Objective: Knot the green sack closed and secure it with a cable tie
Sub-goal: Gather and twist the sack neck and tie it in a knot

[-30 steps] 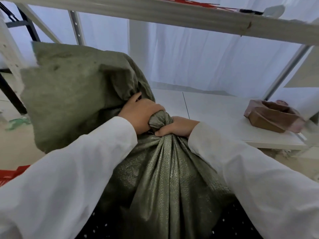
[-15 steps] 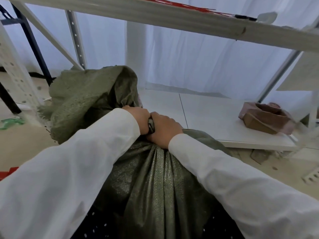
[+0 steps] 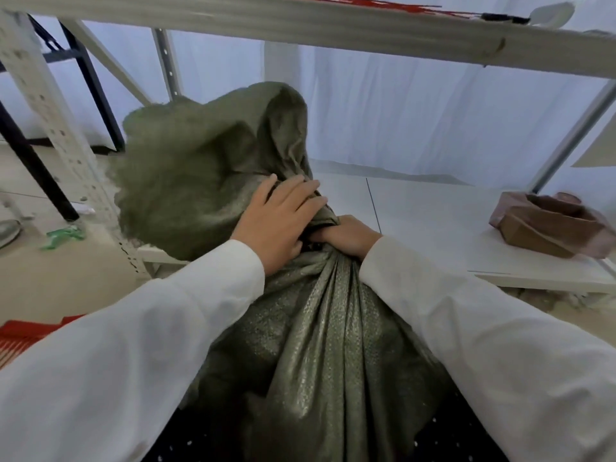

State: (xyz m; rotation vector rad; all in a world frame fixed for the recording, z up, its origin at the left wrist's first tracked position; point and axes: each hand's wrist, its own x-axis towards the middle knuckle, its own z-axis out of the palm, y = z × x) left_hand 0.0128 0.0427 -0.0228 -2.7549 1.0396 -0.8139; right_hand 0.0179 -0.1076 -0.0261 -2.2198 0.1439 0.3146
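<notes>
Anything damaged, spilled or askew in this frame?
Only small things: the green sack has a frayed top edge, and the white shelf beam above is chipped near its right end. Nothing appears spilled.

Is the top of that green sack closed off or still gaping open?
Closed off. The green sack is gathered into a tight neck that the right hand grips, while the left hand rests flat on the loose top. No cable tie shows.

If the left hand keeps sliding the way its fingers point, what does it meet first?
The left hand already lies open on the green sack; straight on, it likely meets the loose sack top bunched ahead. Depth is unclear.
</notes>
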